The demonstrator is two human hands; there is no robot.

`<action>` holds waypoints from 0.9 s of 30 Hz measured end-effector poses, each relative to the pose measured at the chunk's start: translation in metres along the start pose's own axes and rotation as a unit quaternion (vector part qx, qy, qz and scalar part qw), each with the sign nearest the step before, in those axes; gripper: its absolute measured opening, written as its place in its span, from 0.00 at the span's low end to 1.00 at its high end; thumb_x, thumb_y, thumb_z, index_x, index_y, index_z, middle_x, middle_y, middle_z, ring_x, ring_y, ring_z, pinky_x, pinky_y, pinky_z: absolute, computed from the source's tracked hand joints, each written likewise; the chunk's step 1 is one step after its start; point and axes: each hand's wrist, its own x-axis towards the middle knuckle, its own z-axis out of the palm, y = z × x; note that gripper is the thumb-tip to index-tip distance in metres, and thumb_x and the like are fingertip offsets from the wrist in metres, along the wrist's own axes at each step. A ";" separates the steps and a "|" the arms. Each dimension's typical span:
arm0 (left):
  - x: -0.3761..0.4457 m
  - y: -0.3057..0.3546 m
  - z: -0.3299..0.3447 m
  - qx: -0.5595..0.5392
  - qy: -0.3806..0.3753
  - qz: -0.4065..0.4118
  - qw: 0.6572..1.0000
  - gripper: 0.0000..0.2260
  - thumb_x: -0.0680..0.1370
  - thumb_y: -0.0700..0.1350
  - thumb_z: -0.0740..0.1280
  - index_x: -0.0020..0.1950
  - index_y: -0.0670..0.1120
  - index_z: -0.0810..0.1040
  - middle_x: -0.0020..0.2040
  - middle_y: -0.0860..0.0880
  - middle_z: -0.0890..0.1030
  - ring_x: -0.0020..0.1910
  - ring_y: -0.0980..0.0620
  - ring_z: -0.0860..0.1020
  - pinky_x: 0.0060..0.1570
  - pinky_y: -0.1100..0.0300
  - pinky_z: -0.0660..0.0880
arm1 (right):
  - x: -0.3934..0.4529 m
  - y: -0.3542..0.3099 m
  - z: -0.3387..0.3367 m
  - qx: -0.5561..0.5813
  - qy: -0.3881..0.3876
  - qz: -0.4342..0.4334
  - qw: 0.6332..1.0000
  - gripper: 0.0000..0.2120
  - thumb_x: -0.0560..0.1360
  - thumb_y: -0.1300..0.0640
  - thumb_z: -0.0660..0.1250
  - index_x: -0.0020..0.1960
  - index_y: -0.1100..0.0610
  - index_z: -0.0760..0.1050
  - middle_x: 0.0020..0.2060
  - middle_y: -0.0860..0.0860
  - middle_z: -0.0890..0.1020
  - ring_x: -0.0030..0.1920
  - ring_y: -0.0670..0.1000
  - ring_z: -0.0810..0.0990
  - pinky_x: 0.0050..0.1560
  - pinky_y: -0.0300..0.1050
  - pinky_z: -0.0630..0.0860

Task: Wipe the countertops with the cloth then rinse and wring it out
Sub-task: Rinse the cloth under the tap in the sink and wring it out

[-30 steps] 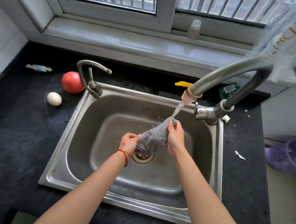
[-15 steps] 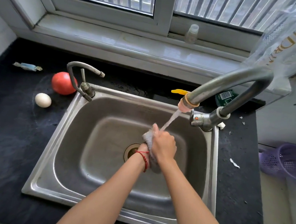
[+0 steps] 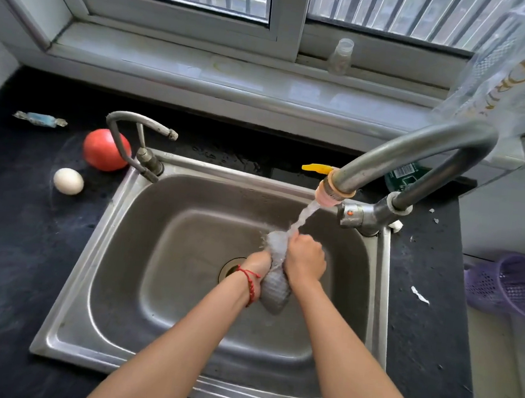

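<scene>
— While the tap (image 3: 419,156) runs onto the cloth (image 3: 274,283), where does it sit?

— Bunched over the sink (image 3: 182,287), near the drain. The left hand (image 3: 260,262) and right hand (image 3: 305,260) each have a closed grip around it.

— What could go wrong?

— Hard squeezing under the stream could spray water onto the dark desk (image 3: 9,254), wetting it near the egg (image 3: 68,181). A loosened grip might drop the cloth over the drain.

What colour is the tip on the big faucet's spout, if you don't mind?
Pinkish-orange; the tip shows clearly in the head view, with water running from it.
</scene>
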 end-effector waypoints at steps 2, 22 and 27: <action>-0.004 0.007 -0.001 0.030 0.073 0.027 0.997 0.32 0.58 0.56 0.71 0.55 0.37 0.78 0.53 0.40 0.82 0.52 0.44 0.80 0.59 0.46 0.76 | 0.008 0.006 0.002 0.078 0.001 0.063 0.995 0.25 0.79 0.46 0.52 0.54 0.65 0.76 0.53 0.65 0.80 0.56 0.64 0.76 0.51 0.51 0.72; -0.034 0.031 -0.001 0.238 -0.028 0.155 0.958 0.13 0.71 0.32 0.63 0.55 0.33 0.77 0.47 0.42 0.78 0.41 0.50 0.76 0.38 0.67 0.74 | 0.017 0.036 -0.014 0.305 -0.290 -0.106 0.901 0.28 0.64 0.59 0.69 0.64 0.53 0.68 0.56 0.49 0.75 0.56 0.47 0.75 0.55 0.38 0.73; -0.039 0.047 -0.014 0.379 -0.037 0.183 0.906 0.18 0.62 0.37 0.66 0.52 0.39 0.77 0.45 0.44 0.76 0.45 0.50 0.73 0.36 0.67 0.70 | 0.024 0.038 -0.026 0.151 -0.331 -0.158 0.918 0.02 0.69 0.56 0.72 0.40 0.53 0.80 0.33 0.46 0.80 0.36 0.44 0.76 0.40 0.39 0.71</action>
